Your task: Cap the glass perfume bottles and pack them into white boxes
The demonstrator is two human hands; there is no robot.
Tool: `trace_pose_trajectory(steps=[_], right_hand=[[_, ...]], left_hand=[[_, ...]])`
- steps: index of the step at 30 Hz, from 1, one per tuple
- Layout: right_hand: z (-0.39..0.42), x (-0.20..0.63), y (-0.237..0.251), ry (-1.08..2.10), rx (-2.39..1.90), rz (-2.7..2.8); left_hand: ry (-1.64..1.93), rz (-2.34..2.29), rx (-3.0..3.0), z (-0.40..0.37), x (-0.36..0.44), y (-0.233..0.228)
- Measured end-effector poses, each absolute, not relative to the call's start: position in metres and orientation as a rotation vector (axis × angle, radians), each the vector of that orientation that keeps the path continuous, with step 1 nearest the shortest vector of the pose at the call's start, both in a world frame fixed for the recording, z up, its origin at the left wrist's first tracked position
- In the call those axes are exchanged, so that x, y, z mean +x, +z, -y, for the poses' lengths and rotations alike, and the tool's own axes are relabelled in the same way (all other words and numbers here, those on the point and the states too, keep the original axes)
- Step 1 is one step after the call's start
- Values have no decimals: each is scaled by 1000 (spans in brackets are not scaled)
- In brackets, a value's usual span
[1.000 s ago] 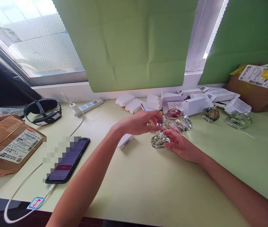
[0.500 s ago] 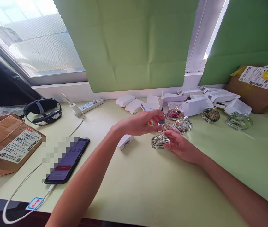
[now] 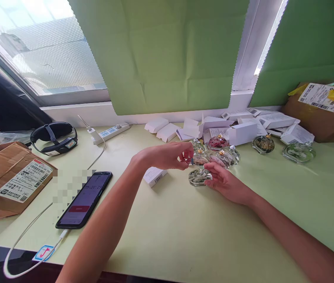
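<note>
- Glass bottle point(image 3: 199, 177) on table, cupped from its right side by right hand point(image 3: 224, 181).
- Left hand point(image 3: 167, 155) just above-left of bottle, fingertips pinching small cap point(image 3: 192, 160).
- Phone point(image 3: 84, 199) well left of left hand.

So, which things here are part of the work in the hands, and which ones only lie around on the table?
In the work:
- left hand, pinching a small cap
- right hand, steadying the clear glass bottle

Lying about:
- phone with its cable
- small white box
- other bottles
- pile of white boxes
- power strip
- headset
- brown parcel
</note>
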State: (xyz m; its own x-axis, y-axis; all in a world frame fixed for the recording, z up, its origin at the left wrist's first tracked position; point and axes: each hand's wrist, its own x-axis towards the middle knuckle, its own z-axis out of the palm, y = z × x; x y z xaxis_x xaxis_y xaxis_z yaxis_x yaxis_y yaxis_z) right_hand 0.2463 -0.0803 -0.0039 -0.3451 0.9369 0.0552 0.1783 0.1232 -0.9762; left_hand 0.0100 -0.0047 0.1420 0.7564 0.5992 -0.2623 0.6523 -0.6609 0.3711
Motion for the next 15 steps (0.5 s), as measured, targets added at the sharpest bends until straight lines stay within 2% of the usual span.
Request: trace_pose_trajectory(steps=[9, 15], right_hand=[[81, 246, -5, 1333, -1085, 1614], [84, 249, 3, 1328, -1069, 1669]], left_hand=[[-326, -1071, 2482, -7, 7, 123], [-364, -1357, 2395, -28, -14, 122]])
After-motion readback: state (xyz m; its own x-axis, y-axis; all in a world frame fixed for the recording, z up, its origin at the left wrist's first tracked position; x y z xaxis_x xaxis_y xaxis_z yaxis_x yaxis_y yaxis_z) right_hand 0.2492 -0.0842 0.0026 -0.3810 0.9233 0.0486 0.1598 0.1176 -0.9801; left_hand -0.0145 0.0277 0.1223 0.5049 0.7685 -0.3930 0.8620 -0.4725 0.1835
